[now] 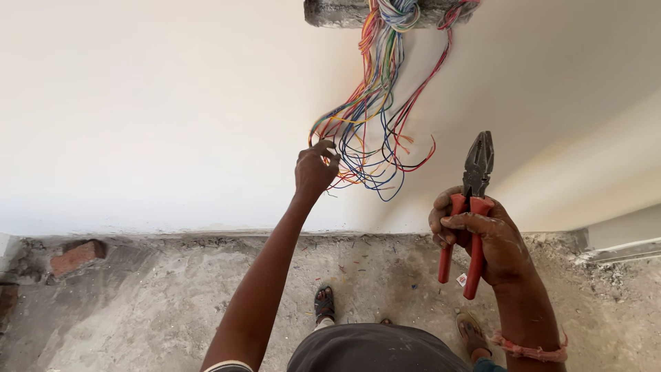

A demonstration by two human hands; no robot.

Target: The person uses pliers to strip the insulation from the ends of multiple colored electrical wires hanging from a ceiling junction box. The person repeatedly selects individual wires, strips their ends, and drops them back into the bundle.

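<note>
A thick bundle of coloured wires (375, 117) hangs out of a rough opening (330, 12) high in the white wall and loops down in red, blue, yellow and green strands. My left hand (315, 169) reaches up to the bundle's lower left loops and pinches some strands there. My right hand (475, 234) holds combination pliers (475, 186) with red handles, jaws upward and closed, to the right of the wires and apart from them.
The white wall (151, 117) meets a dusty concrete floor (158, 303) strewn with rubble. A brick (76, 256) lies at the wall's foot on the left. My sandalled feet (325, 303) stand close to the wall. A conduit runs along the right edge (620, 249).
</note>
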